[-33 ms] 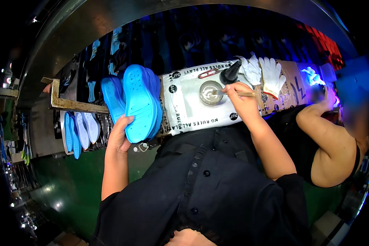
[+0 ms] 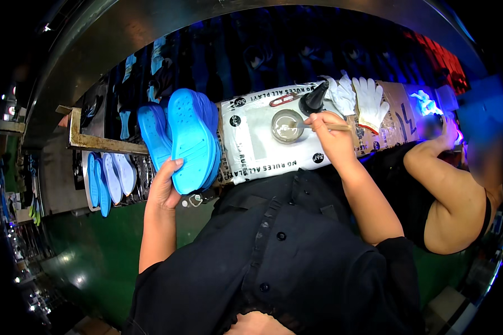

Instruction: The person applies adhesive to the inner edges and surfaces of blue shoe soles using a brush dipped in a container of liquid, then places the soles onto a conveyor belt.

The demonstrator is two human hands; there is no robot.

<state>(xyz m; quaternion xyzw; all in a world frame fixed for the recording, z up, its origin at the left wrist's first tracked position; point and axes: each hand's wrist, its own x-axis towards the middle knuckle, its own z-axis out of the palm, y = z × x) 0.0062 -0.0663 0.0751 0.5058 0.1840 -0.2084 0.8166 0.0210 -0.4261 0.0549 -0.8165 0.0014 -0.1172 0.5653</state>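
Observation:
My left hand (image 2: 165, 187) grips the heel end of a bright blue shoe sole (image 2: 193, 131), thumb on top. More blue soles are stacked beneath it, and another blue sole (image 2: 152, 131) leans just to the left. My right hand (image 2: 336, 139) pinches a brush (image 2: 338, 127) with a pale wooden handle. The brush tip reaches over a round jar (image 2: 288, 138) holding greyish-white liquid; whether it touches the liquid I cannot tell. The jar stands on a white printed plastic covering (image 2: 262, 162).
Behind the jar are a black cone-shaped bottle (image 2: 314, 98), a small red-edged object (image 2: 284, 100) and white gloves (image 2: 370, 105). More soles (image 2: 117, 176) lie at left beyond a metal bracket (image 2: 106, 142). A co-worker's arm (image 2: 447, 184) is at right, near a bright blue light.
My right hand and the brush have shifted very slightly to the right over the jar. My left hand and the soles have barely moved.

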